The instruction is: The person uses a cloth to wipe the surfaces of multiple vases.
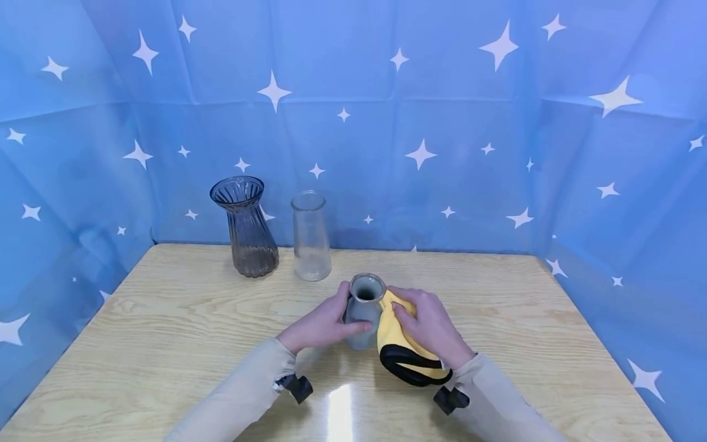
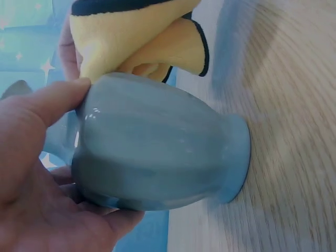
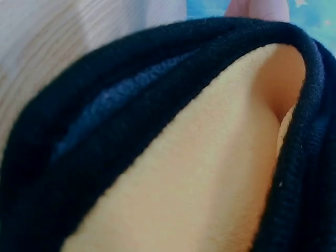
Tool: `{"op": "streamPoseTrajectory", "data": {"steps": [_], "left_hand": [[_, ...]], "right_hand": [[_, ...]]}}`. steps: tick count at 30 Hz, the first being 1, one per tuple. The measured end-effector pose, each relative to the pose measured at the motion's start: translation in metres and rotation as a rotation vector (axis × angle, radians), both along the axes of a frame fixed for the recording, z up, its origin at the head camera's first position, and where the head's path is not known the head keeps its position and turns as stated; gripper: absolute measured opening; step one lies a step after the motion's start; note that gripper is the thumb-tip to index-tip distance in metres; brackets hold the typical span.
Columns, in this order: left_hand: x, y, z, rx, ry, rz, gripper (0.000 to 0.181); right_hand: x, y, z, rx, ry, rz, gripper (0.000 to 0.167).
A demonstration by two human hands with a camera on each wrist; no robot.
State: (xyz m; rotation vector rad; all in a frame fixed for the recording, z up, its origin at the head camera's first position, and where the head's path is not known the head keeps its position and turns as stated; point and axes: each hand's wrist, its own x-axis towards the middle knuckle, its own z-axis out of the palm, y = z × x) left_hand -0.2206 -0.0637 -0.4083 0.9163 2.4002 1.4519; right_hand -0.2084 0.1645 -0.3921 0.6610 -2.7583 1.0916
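Note:
A grey-blue glazed vase [image 1: 360, 337] with a narrow round mouth is upright in front of me, its foot at the tabletop. My left hand [image 1: 327, 322] grips it from the left, the thumb across the near side. In the left wrist view the vase [image 2: 152, 142] shows its wide shoulder and narrower foot. My right hand [image 1: 429, 322] holds a bunched yellow cloth [image 1: 393, 331] with black edging against the vase's right side, near the rim. Folds of the cloth [image 3: 173, 173] cover most of the right wrist view and hide nearly all of that hand's fingers.
Behind the hands stand a dark ribbed glass vase [image 1: 251, 236] with a flared mouth and a clear glass vase [image 1: 312, 239]. All are on a light wooden table [image 1: 166, 319]. A blue curtain [image 1: 353, 141] with white stars surrounds its back and sides.

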Motion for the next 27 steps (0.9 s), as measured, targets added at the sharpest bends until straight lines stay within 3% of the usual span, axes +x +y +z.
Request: {"op": "streamPoseTrajectory", "data": {"steps": [7, 13, 19, 23, 27], "left_hand": [[0.002, -0.004, 0.003, 0.002, 0.073, -0.019, 0.065], [0.009, -0.003, 0.008, -0.12, 0.067, 0.081, 0.063], [0.015, -0.001, 0.014, -0.2, 0.133, 0.161, 0.054], [0.017, -0.001, 0.016, -0.189, 0.091, 0.18, 0.053], [0.016, -0.003, 0.013, -0.179, 0.065, 0.183, 0.059]], "right_hand": [[0.005, -0.001, -0.006, -0.013, -0.031, -0.071, 0.035], [0.006, -0.004, -0.022, 0.058, -0.061, -0.099, 0.037], [0.002, -0.013, -0.034, 0.159, 0.011, -0.067, 0.03], [-0.001, -0.019, -0.04, 0.225, -0.012, -0.031, 0.019], [-0.003, -0.021, -0.046, 0.188, -0.048, -0.026, 0.018]]}}
